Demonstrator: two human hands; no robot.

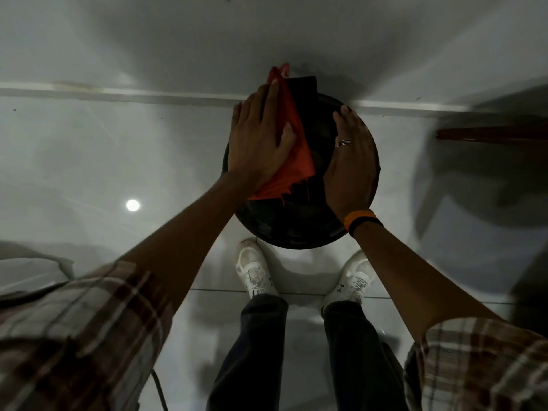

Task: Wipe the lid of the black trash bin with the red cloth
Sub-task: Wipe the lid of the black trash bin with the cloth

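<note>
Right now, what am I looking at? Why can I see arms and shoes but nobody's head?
The camera sits on a person's head and looks down, so you see what they see: their own arms, legs and white shoes on a shiny pale floor. No machine is here, only two bare hands. In the middle stands a round black trash bin, seen from above, so you mostly see its lid. The left hand lies flat on a red cloth, pressing it against the lid for wiping. The right hand, wearing a ring and an orange and black wristband, rests flat on the lid's other side, probably to steady the bin. The bright dot on the floor looks like a lamp's reflection.
</note>
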